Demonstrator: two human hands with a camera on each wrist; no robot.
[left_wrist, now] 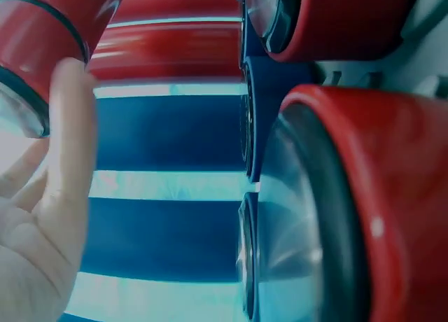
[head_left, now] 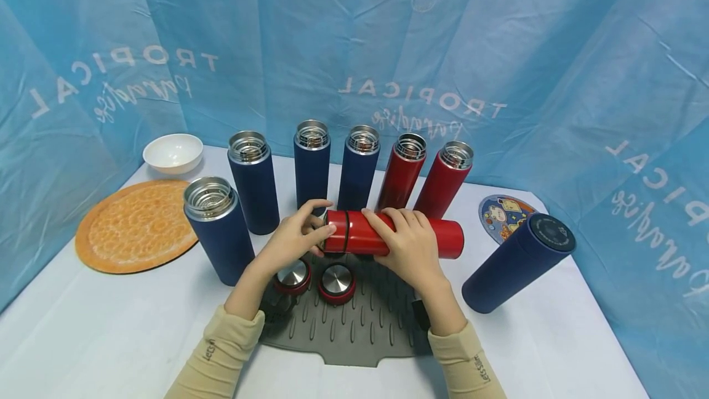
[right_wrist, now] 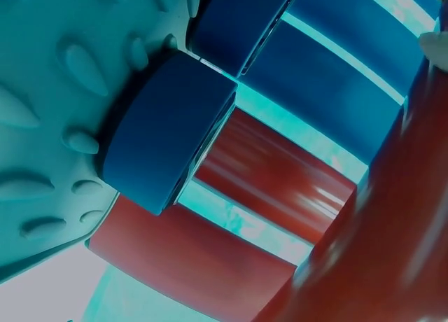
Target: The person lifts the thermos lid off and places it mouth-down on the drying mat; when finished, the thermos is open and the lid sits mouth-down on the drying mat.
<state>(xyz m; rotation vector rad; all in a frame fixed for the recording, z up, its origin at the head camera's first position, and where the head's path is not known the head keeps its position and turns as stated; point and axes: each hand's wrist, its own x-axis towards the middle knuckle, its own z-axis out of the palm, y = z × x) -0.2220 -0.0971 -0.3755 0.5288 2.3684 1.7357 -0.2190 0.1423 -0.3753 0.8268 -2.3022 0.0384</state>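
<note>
A glossy red thermos point(head_left: 360, 233) lies level above the grey ribbed mat point(head_left: 354, 337), its capped end to the left. My right hand point(head_left: 407, 242) grips its body from above, fingers draped over it. At the capped end, my left hand point(head_left: 293, 233) pinches the lid point(head_left: 335, 231) with the thumb in front and the other fingers behind. The left wrist view shows the thumb point(left_wrist: 73, 126) along the red lid beside a black ring. Below, two red lids point(head_left: 336, 282) with silver tops sit on the mat. Dark blue lids point(right_wrist: 168, 126) stand there too, mostly hidden in the head view.
Behind my hands stand uncapped blue thermoses point(head_left: 312, 165) and two uncapped red ones point(head_left: 445, 180). Another open blue thermos point(head_left: 218, 233) is near my left forearm. A capped blue thermos point(head_left: 515, 263) stands right. A round orange mat point(head_left: 135, 226), white bowl point(head_left: 173, 153) and cartoon disc point(head_left: 501, 214) lie around.
</note>
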